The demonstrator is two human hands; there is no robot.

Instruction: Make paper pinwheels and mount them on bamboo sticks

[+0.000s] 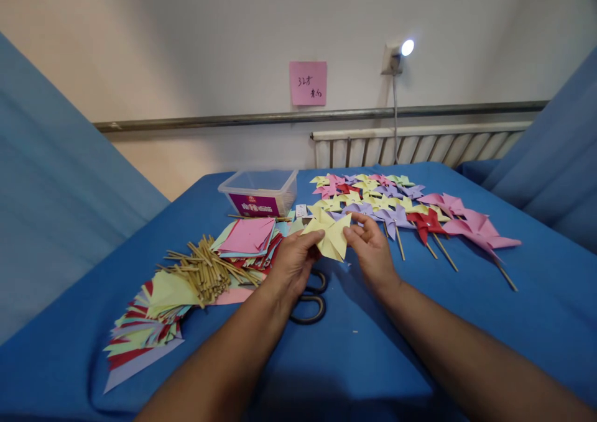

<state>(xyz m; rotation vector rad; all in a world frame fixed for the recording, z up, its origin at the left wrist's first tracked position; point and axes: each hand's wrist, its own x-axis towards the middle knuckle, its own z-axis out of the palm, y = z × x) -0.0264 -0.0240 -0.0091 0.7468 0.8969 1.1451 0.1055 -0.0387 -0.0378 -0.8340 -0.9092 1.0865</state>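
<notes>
Blue cloth-covered table is filling the view before a pale wall. Finished paper pinwheels on wooden sticks are lying at right; stacked coloured paper squares and a bundle of thin wooden sticks at left, near a clear plastic box. Left hand and right hand are pinching a folded yellow paper pinwheel above black-handled scissors.

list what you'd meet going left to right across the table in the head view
fanned paper sheets → bundle of sticks → left hand → yellow pinwheel → right hand → red pinwheel → pink pinwheel
</notes>
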